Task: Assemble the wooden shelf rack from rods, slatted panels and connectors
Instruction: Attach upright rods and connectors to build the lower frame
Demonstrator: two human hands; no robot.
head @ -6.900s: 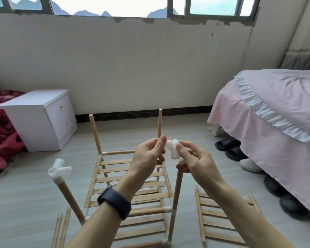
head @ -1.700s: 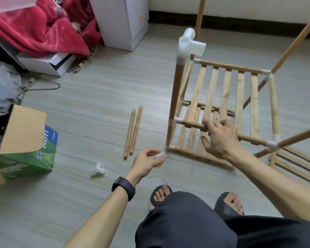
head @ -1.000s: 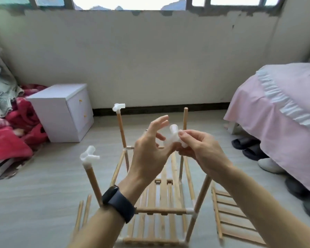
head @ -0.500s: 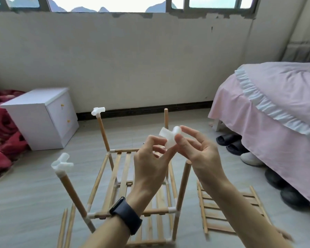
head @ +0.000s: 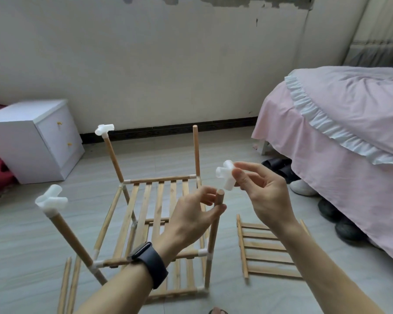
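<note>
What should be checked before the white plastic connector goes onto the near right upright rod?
1. White plastic three-way connector pinched in right hand: ok.
2. Left hand steadies the near right wooden upright rod below its tip: ok.
3. Rod tip bare: ok.
4. Connector socket over the tip: not ok, up and to the right.
5. Socket facing down: cannot tell.
6. Far right wooden rod uncapped too: ok.

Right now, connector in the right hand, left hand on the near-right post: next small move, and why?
Probably lower the white connector, pinched in the right hand, onto the bare top of the near-right post, which the left hand steadies. The connector hangs just above and to the right of that top, one socket facing down. Both left posts already wear caps.
</note>
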